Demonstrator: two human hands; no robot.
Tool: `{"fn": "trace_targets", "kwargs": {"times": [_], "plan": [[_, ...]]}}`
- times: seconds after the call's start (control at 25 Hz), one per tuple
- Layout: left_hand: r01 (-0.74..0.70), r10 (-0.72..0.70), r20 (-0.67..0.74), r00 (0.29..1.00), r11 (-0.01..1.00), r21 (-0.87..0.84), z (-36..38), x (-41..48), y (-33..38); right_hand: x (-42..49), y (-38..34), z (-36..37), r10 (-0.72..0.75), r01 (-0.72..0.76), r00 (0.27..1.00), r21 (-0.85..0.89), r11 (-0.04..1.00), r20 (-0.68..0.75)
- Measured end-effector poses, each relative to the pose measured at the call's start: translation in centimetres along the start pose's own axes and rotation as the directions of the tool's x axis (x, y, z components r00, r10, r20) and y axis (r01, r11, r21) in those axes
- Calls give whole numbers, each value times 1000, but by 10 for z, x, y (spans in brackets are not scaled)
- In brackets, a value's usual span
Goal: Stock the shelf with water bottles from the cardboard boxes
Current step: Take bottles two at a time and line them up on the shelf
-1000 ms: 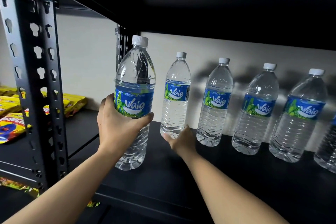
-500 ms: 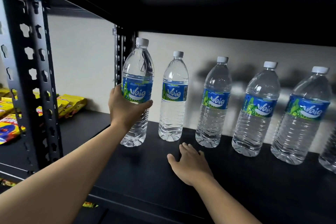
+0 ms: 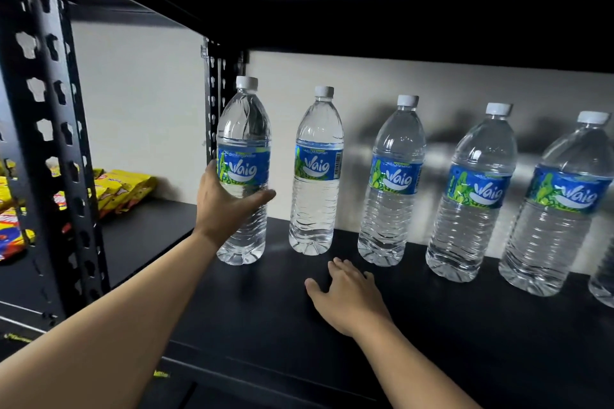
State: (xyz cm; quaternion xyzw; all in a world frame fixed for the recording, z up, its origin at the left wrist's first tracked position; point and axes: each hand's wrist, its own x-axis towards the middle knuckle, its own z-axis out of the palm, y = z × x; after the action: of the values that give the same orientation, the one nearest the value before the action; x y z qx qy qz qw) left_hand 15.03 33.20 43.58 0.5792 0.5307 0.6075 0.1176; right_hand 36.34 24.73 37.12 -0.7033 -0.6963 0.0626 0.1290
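The bottle [image 3: 244, 129] we are shelving stands upright at the left end of the row, its base down on the black shelf [image 3: 265, 325], just beside the rear post [image 3: 216, 93]. Our left hand [image 3: 226, 206] grasps it from the left, at and below the blue label [image 3: 244, 169], with the thumb across the front and the palm wrapped round its side. To its right more bottles stand in a line along the wall [image 3: 139, 103], apart from one another: the second bottle [image 3: 315, 176], third bottle [image 3: 393, 183], fourth bottle [image 3: 471, 196] and fifth bottle [image 3: 558, 209], all white-capped with labels facing us. A sixth bottle [image 3: 603, 276] is cut off by the right edge. Our right hand [image 3: 349, 299] lies palm down on the shelf in front of the second and third bottles, fingers straight and holding nothing, near them but apart. Past the front post [image 3: 50, 116], on the neighbouring board to the left, lie yellow snack packs [image 3: 126, 186]. An upper shelf [image 3: 332, 3] hangs dark overhead.
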Motion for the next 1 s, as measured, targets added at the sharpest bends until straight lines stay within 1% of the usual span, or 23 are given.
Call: {"fn": "trace_targets", "kwargs": {"times": [0.04,0.12,0.16,0.24,0.36,0.48,0.6,0.68,1.0], "plan": [[23,-24,33,999,999,26,1,-6,-5,-1,0,-1,-3,3,1000,0,1000,-7],[117,-124,67,990,988,105,4,-27,-17,-3,-2,-3,-1,1,1000,-3,1000,-28],[173,-184,67,981,975,141,5,-38,-23,-5,-3,-3,10,-10,999,-9,1000,-42],[230,-241,43,969,956,183,8,-47,-34,-6,-4,-4,48,-52,996,-51,997,-80],[224,-237,56,970,958,178,14,-39,-41,-4,-5,-2,91,-100,991,-94,991,-97],[224,-235,57,970,962,158,24,-29,-42,-4,-5,-2,84,-92,993,-95,991,-82],[300,-309,59,949,946,124,36,-20,-47,-3,-4,-2,79,-87,993,-96,992,-85],[324,-333,71,940,939,119,41,-15,-50,-2,-4,-1,81,-89,993,-92,992,-90],[300,-320,92,943,937,179,47,-17,-49,1,-2,1,71,-79,992,-80,994,-101]]}}
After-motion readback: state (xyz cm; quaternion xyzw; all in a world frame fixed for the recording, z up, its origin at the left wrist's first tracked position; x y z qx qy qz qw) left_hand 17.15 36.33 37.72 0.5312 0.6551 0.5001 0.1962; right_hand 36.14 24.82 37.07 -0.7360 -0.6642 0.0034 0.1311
